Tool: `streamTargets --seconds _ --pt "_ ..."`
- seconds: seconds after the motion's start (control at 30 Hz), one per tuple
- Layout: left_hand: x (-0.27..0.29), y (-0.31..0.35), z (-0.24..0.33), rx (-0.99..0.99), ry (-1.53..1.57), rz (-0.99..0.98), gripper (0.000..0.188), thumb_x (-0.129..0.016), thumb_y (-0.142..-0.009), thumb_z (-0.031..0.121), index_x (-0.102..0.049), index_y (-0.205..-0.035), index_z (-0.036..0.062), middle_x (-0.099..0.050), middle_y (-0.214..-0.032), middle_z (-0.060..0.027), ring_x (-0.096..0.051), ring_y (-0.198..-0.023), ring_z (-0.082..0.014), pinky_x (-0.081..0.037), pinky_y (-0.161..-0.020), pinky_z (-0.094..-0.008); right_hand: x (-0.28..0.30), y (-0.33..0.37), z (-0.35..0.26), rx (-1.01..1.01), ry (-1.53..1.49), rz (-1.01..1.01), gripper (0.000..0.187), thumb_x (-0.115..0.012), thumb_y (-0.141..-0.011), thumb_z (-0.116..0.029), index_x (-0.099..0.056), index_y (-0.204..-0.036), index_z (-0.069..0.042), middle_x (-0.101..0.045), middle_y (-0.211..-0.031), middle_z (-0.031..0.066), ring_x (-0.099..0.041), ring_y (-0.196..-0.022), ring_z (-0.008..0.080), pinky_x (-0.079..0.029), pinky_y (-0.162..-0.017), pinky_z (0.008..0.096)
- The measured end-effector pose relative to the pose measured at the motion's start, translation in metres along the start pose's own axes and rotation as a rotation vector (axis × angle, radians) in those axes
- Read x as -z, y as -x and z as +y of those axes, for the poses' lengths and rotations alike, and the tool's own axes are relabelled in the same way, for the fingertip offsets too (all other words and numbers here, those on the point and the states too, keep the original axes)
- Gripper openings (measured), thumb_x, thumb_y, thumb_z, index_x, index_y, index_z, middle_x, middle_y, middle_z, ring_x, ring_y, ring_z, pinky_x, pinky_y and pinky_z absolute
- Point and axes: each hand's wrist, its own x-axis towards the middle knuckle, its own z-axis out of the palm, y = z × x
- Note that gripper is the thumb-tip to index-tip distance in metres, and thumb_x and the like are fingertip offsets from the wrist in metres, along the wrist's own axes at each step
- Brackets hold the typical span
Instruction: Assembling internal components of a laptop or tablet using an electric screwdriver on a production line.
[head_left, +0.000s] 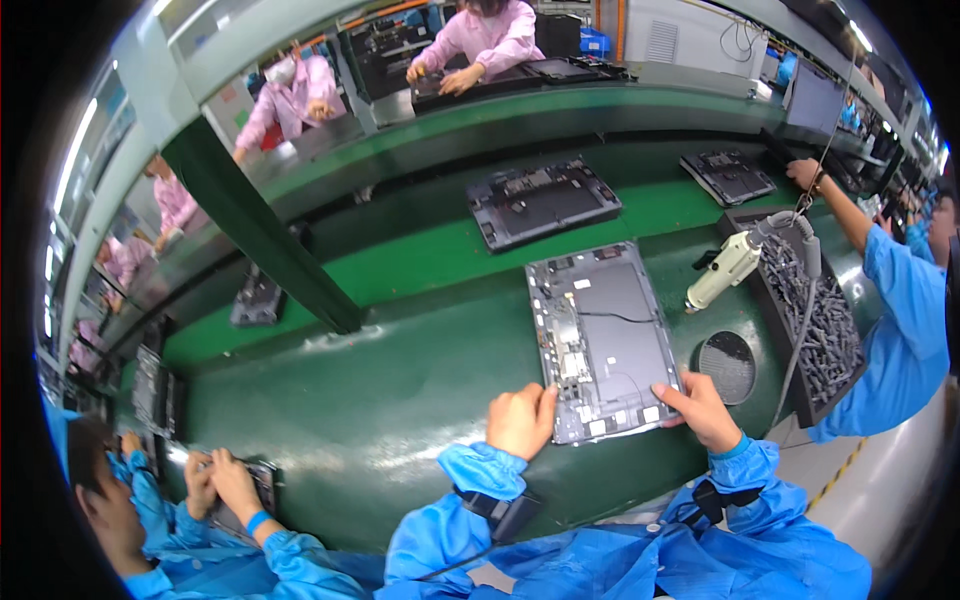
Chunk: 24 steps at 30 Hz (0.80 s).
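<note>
An opened tablet housing (625, 355), grey with a circuit board along its left side and thin dark wires across it, lies before me on the green bench. My left hand (520, 422) is closed at its near left corner, thumb along the edge. At the near right corner, my right hand (703, 408) grips the housing with the thumb on top and the other fingers hidden below. A pale electric screwdriver (724, 270) is just right of the housing, apart from both hands. Near my right hand stands a round dish (728, 370) with small dark bits in it.
A black box (838, 398) full of small dark parts stands right. Beyond the bench, a green belt (400, 268) carries more opened housings (543, 203). A green post (260, 220) slants at left. Co-workers in blue (905, 290) sit on both sides; others in pink work across.
</note>
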Motion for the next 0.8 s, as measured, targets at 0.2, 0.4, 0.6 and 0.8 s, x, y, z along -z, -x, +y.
streamTargets --seconds 0.2,0.4,0.6,0.8 --pt "0.021 -0.040 -0.015 0.130 0.161 -0.473 0.038 -0.052 -0.091 0.031 -0.060 -0.074 -0.0026 -0.061 -0.064 -0.0178 -0.058 -0.050 -0.0276 -0.045 -0.046 -0.0371 0.000 -0.006 -0.001 0.039 -0.060 -0.080 0.044 -0.060 -0.086 -0.027 -0.047 -0.111 0.006 -0.059 -0.092 0.0116 -0.062 -0.062 0.0155 -0.051 -0.048 0.0236" --pt "0.044 -0.186 -0.078 0.333 -0.016 -0.005 0.049 -0.063 -0.078 0.046 -0.063 -0.088 -0.0016 -0.067 -0.076 -0.0127 -0.065 -0.073 -0.0256 -0.051 -0.069 -0.0360 0.012 -0.005 0.004 -0.032 -0.077 -0.117 0.042 -0.059 -0.088 -0.026 -0.045 -0.111 0.006 -0.059 -0.077 0.0101 -0.060 -0.049 0.0150 -0.048 -0.042 0.0226" --pt "0.031 -0.273 -0.083 0.663 -0.266 0.043 0.090 -0.078 -0.055 0.058 -0.048 -0.111 -0.0061 -0.061 -0.108 -0.0215 -0.060 -0.100 -0.0337 -0.047 -0.087 -0.0395 0.008 -0.012 0.006 -0.053 -0.035 -0.111 0.043 -0.059 -0.088 -0.025 -0.045 -0.114 0.006 -0.060 -0.076 0.0107 -0.060 -0.048 0.0152 -0.048 -0.042 0.0231" --pt "0.026 -0.283 -0.076 0.652 -0.121 0.015 0.080 -0.080 -0.057 0.049 -0.053 -0.107 -0.0080 -0.061 -0.107 -0.0224 -0.060 -0.100 -0.0327 -0.046 -0.088 -0.0378 0.008 -0.002 -0.002 -0.116 0.006 -0.120 0.052 -0.056 -0.089 -0.033 -0.040 -0.121 0.004 -0.060 -0.079 0.0112 -0.059 -0.047 0.0161 -0.045 -0.038 0.0227"
